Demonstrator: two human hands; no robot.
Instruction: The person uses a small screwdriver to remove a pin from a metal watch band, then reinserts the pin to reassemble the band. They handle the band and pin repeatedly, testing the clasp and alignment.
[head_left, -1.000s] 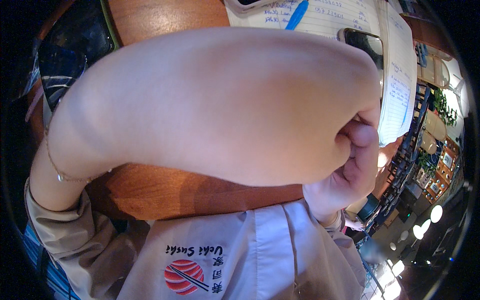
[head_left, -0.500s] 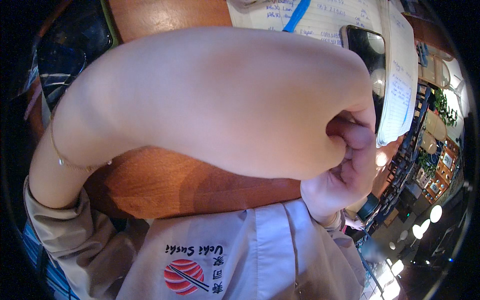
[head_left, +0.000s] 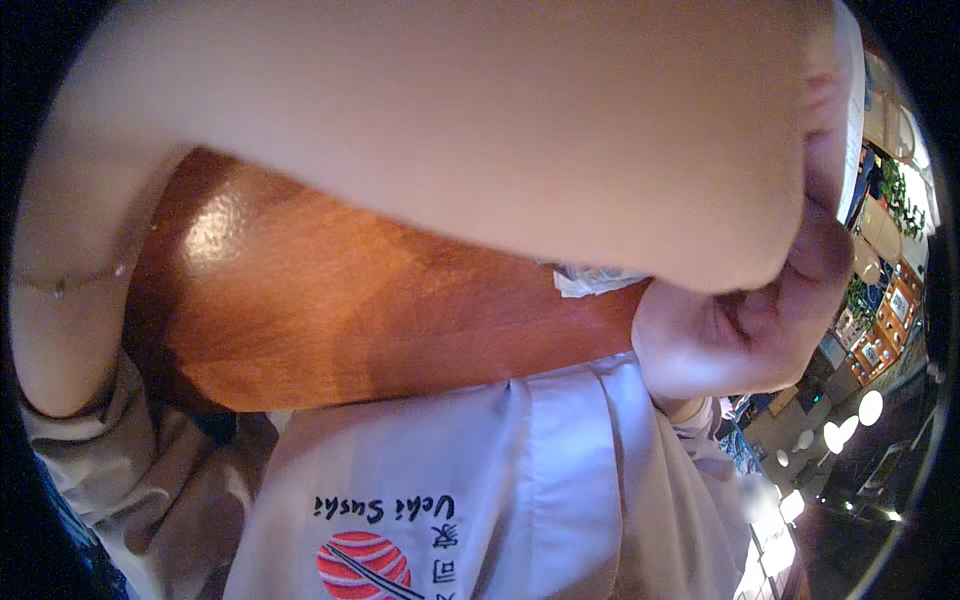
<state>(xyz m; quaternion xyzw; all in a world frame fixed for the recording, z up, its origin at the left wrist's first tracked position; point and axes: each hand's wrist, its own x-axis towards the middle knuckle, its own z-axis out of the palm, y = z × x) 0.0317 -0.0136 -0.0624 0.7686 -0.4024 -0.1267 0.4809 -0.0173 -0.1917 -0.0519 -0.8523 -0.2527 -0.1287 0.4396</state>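
Note:
Very close to the camera, my left hand (head_left: pixel 590 150) and arm fill the upper part of the view, with a thin bracelet (head_left: pixel 60 290) on the arm at the left. My right hand (head_left: pixel 750 335) comes up from the lower right and meets the left one, touching it. The right fingers are curled. Most of the left fingers are hidden, but those showing at the right edge are bent inward. Whatever may be between the hands cannot be seen.
Below my arms lies a brown wooden table (head_left: pixel 330 290), with a crumpled whitish piece (head_left: pixel 590 280) partly behind my left hand. A pale edge of paper (head_left: pixel 853 120) shows at the upper right. My beige shirt (head_left: pixel 430 450) is below. Chairs, plants (head_left: pixel 900 200) and lamps stand far right.
Both hands have shifted right, and my left arm has come up nearer the camera. It now hides the phone, the blue object and most of the notebook. The crumpled whitish piece has come into sight.

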